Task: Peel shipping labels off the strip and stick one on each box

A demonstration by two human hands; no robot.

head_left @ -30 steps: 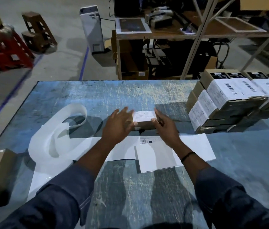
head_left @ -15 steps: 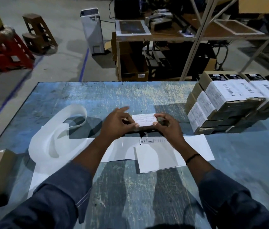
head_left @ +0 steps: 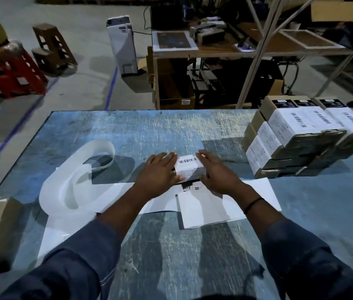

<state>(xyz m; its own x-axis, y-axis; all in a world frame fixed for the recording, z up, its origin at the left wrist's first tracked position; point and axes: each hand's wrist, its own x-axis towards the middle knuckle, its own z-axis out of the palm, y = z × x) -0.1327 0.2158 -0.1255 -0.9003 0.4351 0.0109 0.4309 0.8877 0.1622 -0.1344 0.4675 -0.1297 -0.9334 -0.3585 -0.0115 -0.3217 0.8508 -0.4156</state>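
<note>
Two flat-fingered hands, left hand [head_left: 160, 172] and right hand [head_left: 217, 173], press the small box [head_left: 190, 172], where uneven smoothing could crease the shipping label [head_left: 188, 162] or leave its edges lifting.

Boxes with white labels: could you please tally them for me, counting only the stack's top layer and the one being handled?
Brown cardboard boxes with white labels, stack's top layer: 3
Labelled cardboard box between the left hand and the right hand: 1
Total: 4
The lower layers are partly hidden, so uncounted.
</note>
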